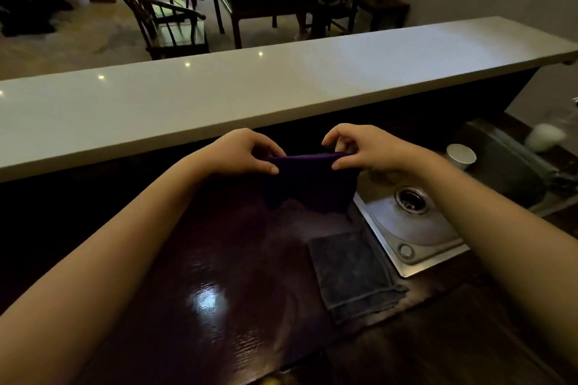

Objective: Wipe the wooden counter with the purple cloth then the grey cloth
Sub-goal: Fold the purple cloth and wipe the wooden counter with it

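Observation:
The purple cloth (311,184) hangs in the air above the dark wooden counter (219,275), folded over along its top edge. My left hand (242,151) pinches its upper left corner and my right hand (362,148) pinches its upper right corner. The cloth's lower edge dangles just above the wood. The grey cloth (353,272) lies flat on the counter to the right, beside the sink rim.
A steel sink (406,228) with a drain is set into the counter at right; a white cup (459,156) stands behind it. A raised pale bar top (250,94) runs across behind my hands. Beyond it stand chairs, a table and a seated person.

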Motion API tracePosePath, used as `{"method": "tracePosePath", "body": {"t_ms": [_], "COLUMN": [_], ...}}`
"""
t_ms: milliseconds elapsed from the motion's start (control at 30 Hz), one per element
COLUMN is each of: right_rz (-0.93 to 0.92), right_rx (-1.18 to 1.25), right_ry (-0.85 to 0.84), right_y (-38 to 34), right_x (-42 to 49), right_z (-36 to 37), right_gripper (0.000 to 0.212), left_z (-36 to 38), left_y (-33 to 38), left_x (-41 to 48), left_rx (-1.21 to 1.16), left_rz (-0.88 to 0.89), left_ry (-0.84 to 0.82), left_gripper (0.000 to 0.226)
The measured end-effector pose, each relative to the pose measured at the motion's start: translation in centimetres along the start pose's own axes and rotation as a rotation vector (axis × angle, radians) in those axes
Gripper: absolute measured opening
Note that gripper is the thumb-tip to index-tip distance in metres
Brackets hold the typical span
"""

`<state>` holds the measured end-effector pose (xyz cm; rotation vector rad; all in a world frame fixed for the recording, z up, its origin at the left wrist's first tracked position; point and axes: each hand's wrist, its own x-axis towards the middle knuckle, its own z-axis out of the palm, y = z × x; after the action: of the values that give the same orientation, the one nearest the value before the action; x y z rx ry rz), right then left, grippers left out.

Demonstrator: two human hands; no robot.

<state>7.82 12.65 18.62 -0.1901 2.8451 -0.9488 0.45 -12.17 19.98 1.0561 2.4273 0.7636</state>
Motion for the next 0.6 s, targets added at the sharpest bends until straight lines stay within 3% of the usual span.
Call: {"method": "tracePosePath", "body": {"t_ms": [133,400,500,600], "right_rz": [0.032,0.035,0.060,0.085], "right_rx": [-0.187,-0.209,-0.200,-0.166], "right_ry": [0.004,0.321,0.250,0.030], "right_y": [1.8,8.2,11.5,15.5], "right_x": [1.3,4.2,3.8,2.7], "right_z": [-1.0,0.0,2.1,5.0], "right_gripper": [0.007,0.013,0.014,0.017], "left_z": [1.3,5.4,9.8,14.9], "left_y": [-0.5,-1.4,-2.3,-3.5], "left_x": [2.8,8.3,8.8,8.6], "left_rx": [0.080,0.225,0.239,0.180], "left_rz": [-0.023,-0.086,-0.131,-0.216], "left_ry": [0.059,0.316,0.297,0.183], "left_gripper": [0.020,0.015,0.018,0.022]}}
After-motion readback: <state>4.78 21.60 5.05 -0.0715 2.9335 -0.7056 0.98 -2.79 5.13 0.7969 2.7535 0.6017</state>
